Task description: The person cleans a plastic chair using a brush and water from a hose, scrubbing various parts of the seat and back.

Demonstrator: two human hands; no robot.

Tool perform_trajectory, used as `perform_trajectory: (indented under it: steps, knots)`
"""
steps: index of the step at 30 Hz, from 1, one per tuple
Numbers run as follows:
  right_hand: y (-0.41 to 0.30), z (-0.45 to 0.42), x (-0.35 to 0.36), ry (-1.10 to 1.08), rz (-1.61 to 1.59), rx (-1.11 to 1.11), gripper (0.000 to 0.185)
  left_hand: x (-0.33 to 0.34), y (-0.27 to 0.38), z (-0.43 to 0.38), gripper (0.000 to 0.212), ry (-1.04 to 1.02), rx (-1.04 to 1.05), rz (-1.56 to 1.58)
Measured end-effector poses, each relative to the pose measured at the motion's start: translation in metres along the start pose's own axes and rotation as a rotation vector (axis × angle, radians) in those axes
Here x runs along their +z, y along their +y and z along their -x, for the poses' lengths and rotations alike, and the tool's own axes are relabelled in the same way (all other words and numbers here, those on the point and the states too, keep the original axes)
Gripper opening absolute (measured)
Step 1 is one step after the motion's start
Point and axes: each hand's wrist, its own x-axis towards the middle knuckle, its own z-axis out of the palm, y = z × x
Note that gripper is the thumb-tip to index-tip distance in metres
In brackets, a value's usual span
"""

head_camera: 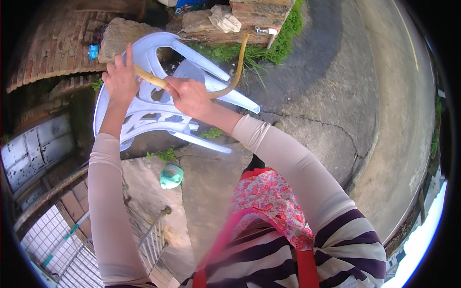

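Observation:
A yellow hose [149, 77] is gripped in my right hand [191, 97] close to its end, which points left over a pale plastic armchair [144, 104]. Water shows at the hose's mouth, beside my left hand [121, 82]. That hand is spread over the chair's upper left part, index finger extended; whether its palm touches the plastic is hidden. The chair lies tipped over, with its legs pointing right and a cut-out pattern in its back. From my right hand the hose curves up to a metal tap [264, 31].
A rough stone block [122, 39] stands beside the chair, and a whitish cloth [225, 18] lies on the brickwork above. A green plastic jug [171, 176] is on the cracked concrete [212, 180]. Metal railings [151, 230] run at lower left. Weeds grow below the tap.

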Motion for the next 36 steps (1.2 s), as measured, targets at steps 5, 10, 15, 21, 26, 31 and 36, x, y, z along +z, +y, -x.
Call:
perform_trajectory:
  steps: [5, 10, 15, 21, 26, 31, 36]
  knots:
    - [0.033, -0.014, 0.003, 0.058, 0.009, 0.144, 0.013, 0.023, 0.003, 0.008, 0.101, 0.166, 0.089, -0.158]
    - [0.026, -0.013, 0.003, 0.105, -0.059, 0.091, 0.015, 0.022, 0.011, 0.01, 0.09, 0.179, 0.028, -0.128]
    - [0.047, -0.038, 0.011, 0.019, -0.026, 0.29, 0.02, 0.03, 0.01, 0.01, 0.083, 0.28, 0.04, -0.039]
    - [0.067, -0.031, 0.027, 0.057, -0.036, 0.268, 0.02, 0.032, 0.014, -0.003, 0.078, 0.332, 0.007, -0.058]
    - [0.05, 0.023, 0.037, -0.138, -0.028, 0.253, 0.018, 0.04, -0.003, -0.01, 0.063, 0.358, 0.016, -0.02]
    - [0.086, 0.058, 0.035, -0.182, 0.179, 0.397, 0.016, 0.023, -0.004, -0.021, 0.051, 0.306, -0.048, 0.228]
    - [0.037, 0.062, 0.032, -0.1, -0.077, 0.05, 0.014, 0.027, -0.013, -0.024, 0.048, 0.299, -0.065, 0.191]
